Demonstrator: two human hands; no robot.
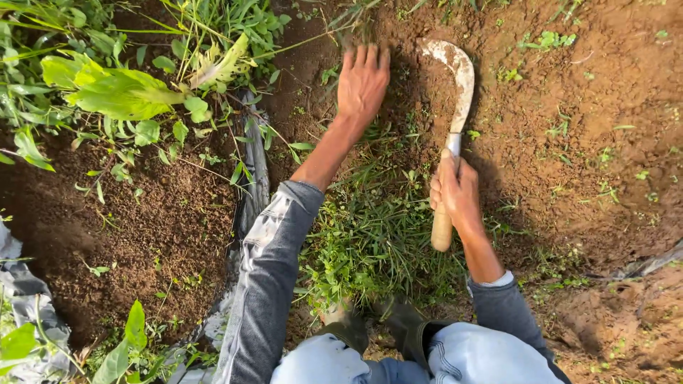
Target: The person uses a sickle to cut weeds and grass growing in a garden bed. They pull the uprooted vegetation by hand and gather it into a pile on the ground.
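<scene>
Brown soil, one sickle, two hands working among the weeds.

Wooden handle of the one sickle sits in the right hand, which is closed firmly around it; the curved blade, covered with mud, points far and a little left, with its tip touching the bare earth. The left hand is stretched out to the far side, fingers together and pressed down on the soil near a tuft of grass; I cannot tell if it grips anything. Between the two arms lies one patch of low green weeds. Two dark boots stand at the near edge of it. On the left, one strip of grey plastic sheet runs along the soil, beside a plant with broad light-green leaves.
</scene>
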